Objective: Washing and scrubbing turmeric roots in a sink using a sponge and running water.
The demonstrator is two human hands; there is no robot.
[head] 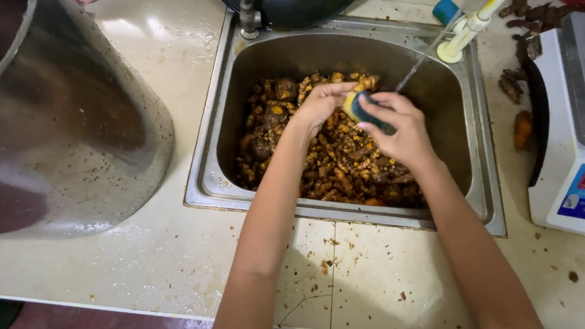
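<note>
Turmeric root point(366, 83) pinched in my left hand point(320, 104) fingers above the sink point(209, 148); right hand point(401, 126) fingers grip a scrub sponge point(358, 107) against it, over the root pile point(331, 159), under the water stream point(416, 68).

Orange-brown roots point(334, 166), green-yellow sponge point(359, 108), grey sink point(205, 148)

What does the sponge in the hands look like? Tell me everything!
The sponge is small, with a yellow part and a dark green scrubbing side. Most of it is hidden. The right hand grips it over the metal sink, pressing it against a root piece that the left hand holds. A thin water stream falls beside it.
</note>
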